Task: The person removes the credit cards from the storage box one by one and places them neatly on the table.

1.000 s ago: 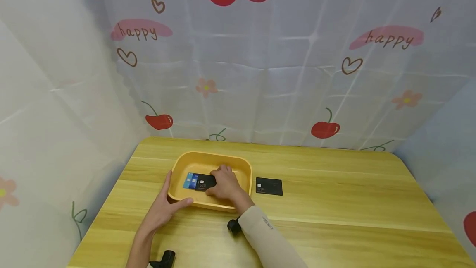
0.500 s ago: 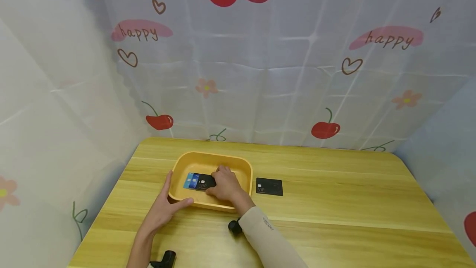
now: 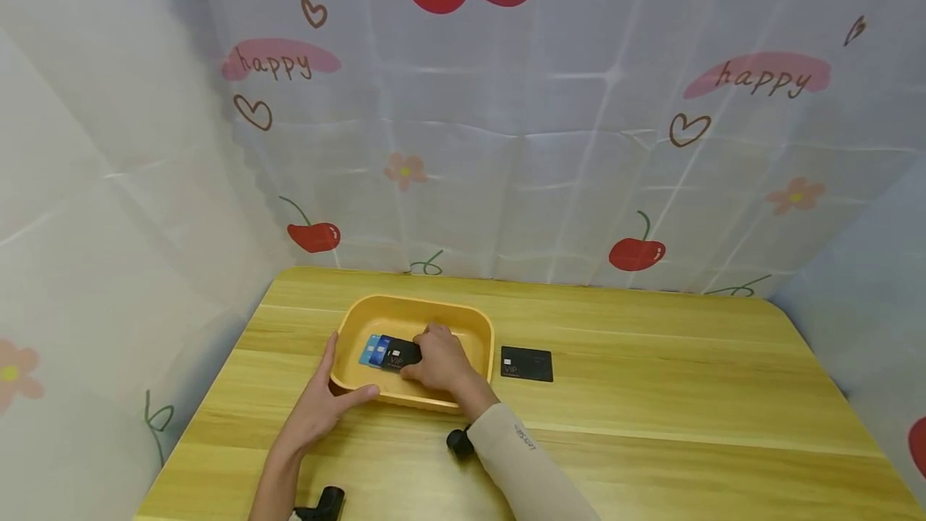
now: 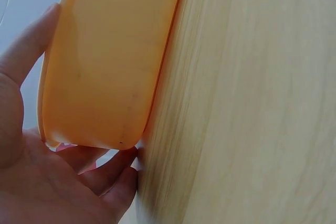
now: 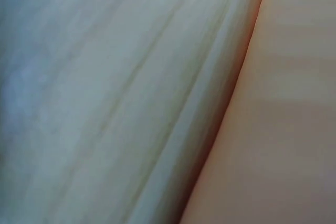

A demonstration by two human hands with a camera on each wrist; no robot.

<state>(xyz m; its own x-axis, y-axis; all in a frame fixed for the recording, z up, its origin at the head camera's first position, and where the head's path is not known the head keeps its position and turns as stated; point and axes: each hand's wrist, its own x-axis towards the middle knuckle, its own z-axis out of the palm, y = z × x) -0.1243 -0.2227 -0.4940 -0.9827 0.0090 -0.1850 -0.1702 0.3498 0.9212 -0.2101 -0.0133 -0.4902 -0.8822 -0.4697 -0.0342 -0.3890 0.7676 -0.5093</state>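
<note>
A yellow tray (image 3: 405, 301) stands on the wooden table (image 3: 651, 392), left of centre. Inside it lie blue cards (image 3: 370, 350), partly overlapped by a black VIP card (image 3: 396, 355). My right hand (image 3: 428, 357) reaches into the tray and pinches that black card between thumb and curled fingers. My left hand (image 3: 321, 400) braces the tray's near left corner, thumb along the front wall and fingers straight up the left wall. The left wrist view shows the tray (image 4: 105, 61) resting against my left hand (image 4: 52, 182). The right wrist view is blurred: only tray wall (image 5: 283, 129) and wood.
A second black card (image 3: 526, 363) lies flat on the table just right of the tray. A cherry-print curtain (image 3: 506, 143) closes in the table at the back and on both sides. The table's right half holds nothing else.
</note>
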